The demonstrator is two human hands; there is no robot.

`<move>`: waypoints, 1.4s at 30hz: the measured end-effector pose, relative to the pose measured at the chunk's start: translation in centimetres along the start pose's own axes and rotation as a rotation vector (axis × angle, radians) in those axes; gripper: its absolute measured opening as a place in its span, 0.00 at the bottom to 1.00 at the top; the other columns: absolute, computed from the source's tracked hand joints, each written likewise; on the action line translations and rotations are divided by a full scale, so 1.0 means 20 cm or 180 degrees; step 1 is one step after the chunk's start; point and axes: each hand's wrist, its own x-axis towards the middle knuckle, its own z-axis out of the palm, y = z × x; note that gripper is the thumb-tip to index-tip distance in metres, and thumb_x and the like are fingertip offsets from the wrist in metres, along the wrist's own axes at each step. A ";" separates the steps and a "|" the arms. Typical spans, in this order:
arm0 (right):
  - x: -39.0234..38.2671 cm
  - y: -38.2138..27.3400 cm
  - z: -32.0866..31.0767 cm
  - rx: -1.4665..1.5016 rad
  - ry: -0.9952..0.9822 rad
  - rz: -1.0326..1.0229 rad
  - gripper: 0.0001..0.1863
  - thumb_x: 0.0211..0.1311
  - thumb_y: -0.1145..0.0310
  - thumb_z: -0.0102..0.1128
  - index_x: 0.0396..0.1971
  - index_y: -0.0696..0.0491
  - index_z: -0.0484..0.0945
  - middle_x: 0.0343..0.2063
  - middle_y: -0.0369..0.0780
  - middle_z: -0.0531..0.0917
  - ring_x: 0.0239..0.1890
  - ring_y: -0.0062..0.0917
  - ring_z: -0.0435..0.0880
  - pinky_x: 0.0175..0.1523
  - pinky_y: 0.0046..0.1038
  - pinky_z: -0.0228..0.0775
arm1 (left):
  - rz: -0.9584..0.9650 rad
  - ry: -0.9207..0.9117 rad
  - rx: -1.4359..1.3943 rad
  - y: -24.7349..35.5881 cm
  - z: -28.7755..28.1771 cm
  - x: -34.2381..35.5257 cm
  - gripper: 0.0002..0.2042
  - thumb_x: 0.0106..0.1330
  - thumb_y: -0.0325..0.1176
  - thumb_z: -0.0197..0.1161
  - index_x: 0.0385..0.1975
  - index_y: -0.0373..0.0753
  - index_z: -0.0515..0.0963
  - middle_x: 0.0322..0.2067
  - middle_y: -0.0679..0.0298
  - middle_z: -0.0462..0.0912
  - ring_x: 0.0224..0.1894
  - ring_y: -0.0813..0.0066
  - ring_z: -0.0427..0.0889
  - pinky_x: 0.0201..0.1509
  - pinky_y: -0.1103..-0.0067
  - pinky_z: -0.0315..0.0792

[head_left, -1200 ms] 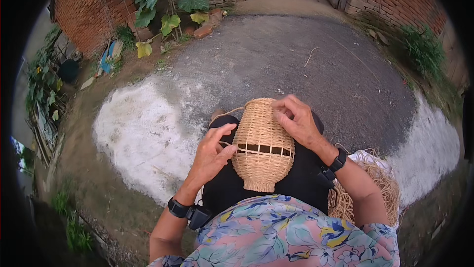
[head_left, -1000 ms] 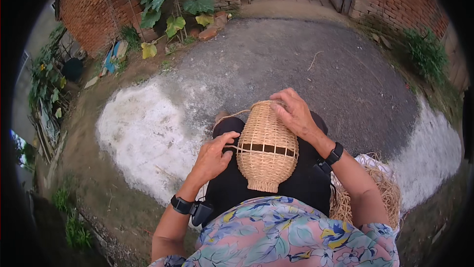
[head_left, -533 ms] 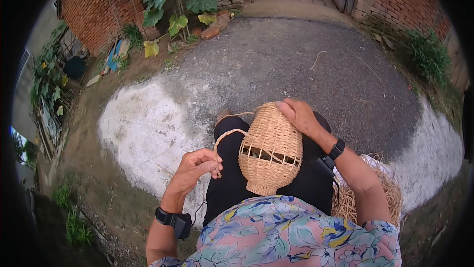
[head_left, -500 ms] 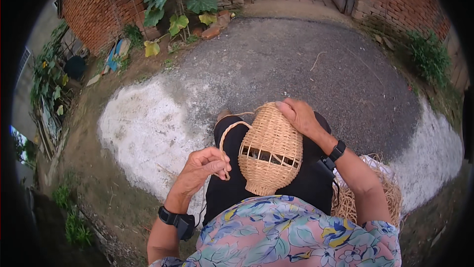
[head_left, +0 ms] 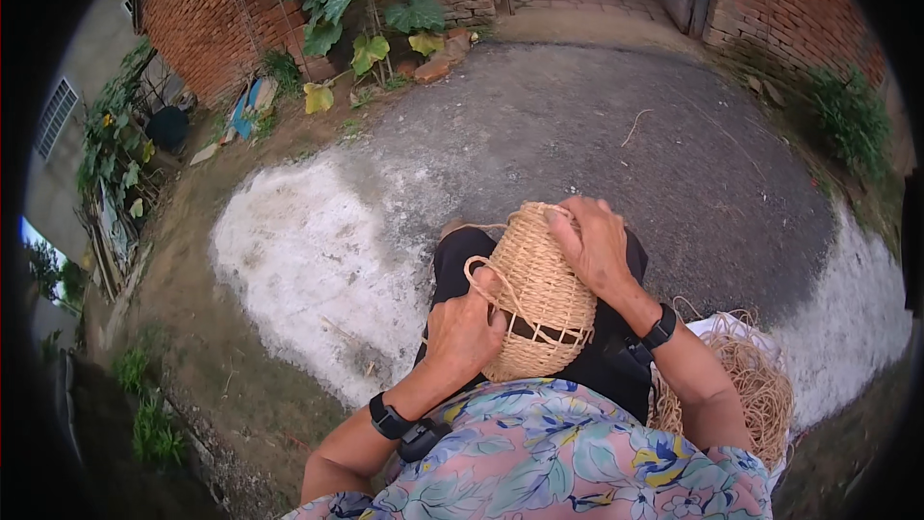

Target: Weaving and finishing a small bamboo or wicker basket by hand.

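A tan woven basket point(head_left: 544, 275), rounded and narrowing toward both ends, lies across my lap. An open band crossed by upright strands runs around its nearer part, with a dark interior showing through. My right hand point(head_left: 594, 249) is closed on the basket's far right end, thumb on the weave. At its left side, by the open band, my left hand point(head_left: 466, 330) is closed with a twisted straw cord point(head_left: 472, 266) looping from its fingers up over the weave. The left fingertips are partly hidden behind the hand.
Beside my right thigh, a heap of loose straw cord point(head_left: 746, 376) lies on a white sack point(head_left: 707, 326). Dark paving point(head_left: 616, 145) and a whitish patch point(head_left: 298, 251) spread ahead. Farther off are a leafy plant point(head_left: 371, 10), brick walls point(head_left: 197, 15) and a doorway.
My left hand has moved right with the cord, from beside the basket to against its side. My right hand stays on the far end. The view has shifted slightly.
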 end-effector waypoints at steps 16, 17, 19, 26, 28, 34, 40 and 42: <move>0.00 0.06 0.04 0.0296 0.0260 -0.0081 0.15 0.63 0.58 0.57 0.34 0.57 0.81 0.32 0.45 0.82 0.37 0.40 0.77 0.45 0.40 0.66 | -0.0852 -0.0511 -0.2947 -0.36 -0.11 0.03 0.15 0.61 0.22 0.67 0.48 0.36 0.76 0.29 0.67 0.83 0.30 0.82 0.81 0.35 0.84 0.75; 0.00 0.08 0.05 0.0340 0.0285 -0.0037 0.15 0.64 0.59 0.57 0.34 0.58 0.81 0.32 0.46 0.82 0.37 0.41 0.78 0.45 0.39 0.66 | -0.0867 -0.0482 -0.2975 -0.39 -0.10 0.04 0.15 0.61 0.22 0.67 0.48 0.36 0.76 0.29 0.67 0.83 0.30 0.82 0.81 0.35 0.84 0.75; -0.01 0.07 0.06 0.0397 0.0251 -0.0015 0.16 0.64 0.59 0.56 0.35 0.59 0.81 0.32 0.47 0.83 0.36 0.41 0.78 0.46 0.39 0.67 | -0.1110 -0.0524 -0.2758 -0.44 -0.10 0.04 0.09 0.62 0.23 0.67 0.41 0.35 0.79 0.29 0.65 0.83 0.31 0.80 0.82 0.35 0.83 0.77; -0.02 0.06 0.05 0.0416 0.0099 0.0095 0.16 0.66 0.60 0.55 0.35 0.60 0.80 0.33 0.48 0.83 0.36 0.40 0.78 0.47 0.38 0.67 | -0.1052 -0.0198 -0.2749 -0.65 -0.02 0.07 0.04 0.62 0.25 0.67 0.34 0.34 0.79 0.29 0.63 0.83 0.30 0.79 0.82 0.34 0.83 0.77; -0.02 0.07 0.05 0.0382 0.0050 0.0185 0.17 0.66 0.60 0.55 0.36 0.60 0.80 0.33 0.48 0.83 0.37 0.39 0.78 0.46 0.38 0.68 | -0.1033 -0.0203 -0.2862 -0.62 -0.04 0.08 0.04 0.62 0.26 0.67 0.34 0.35 0.79 0.29 0.63 0.83 0.29 0.79 0.82 0.34 0.82 0.77; -0.01 0.05 0.05 0.0341 0.0030 0.0137 0.16 0.67 0.60 0.54 0.36 0.60 0.80 0.33 0.47 0.83 0.37 0.39 0.78 0.46 0.38 0.68 | -0.0855 -0.0970 -0.3669 -0.53 0.03 0.08 0.08 0.63 0.30 0.69 0.38 0.40 0.79 0.31 0.69 0.83 0.30 0.84 0.78 0.28 0.87 0.71; -0.02 0.05 0.05 0.0313 0.0060 0.0049 0.15 0.67 0.61 0.54 0.36 0.60 0.80 0.33 0.47 0.83 0.36 0.38 0.77 0.46 0.36 0.68 | -0.1201 -0.0929 -0.3013 -0.44 0.10 0.10 0.10 0.62 0.25 0.65 0.38 0.41 0.72 0.27 0.70 0.81 0.26 0.86 0.75 0.25 0.86 0.67; -0.01 0.06 0.05 0.0370 0.0065 0.0052 0.15 0.67 0.61 0.55 0.35 0.60 0.80 0.33 0.47 0.83 0.36 0.38 0.78 0.45 0.36 0.68 | -0.1174 -0.0853 -0.2538 -0.40 0.12 0.12 0.10 0.62 0.23 0.63 0.40 0.40 0.70 0.26 0.69 0.81 0.25 0.86 0.75 0.24 0.85 0.66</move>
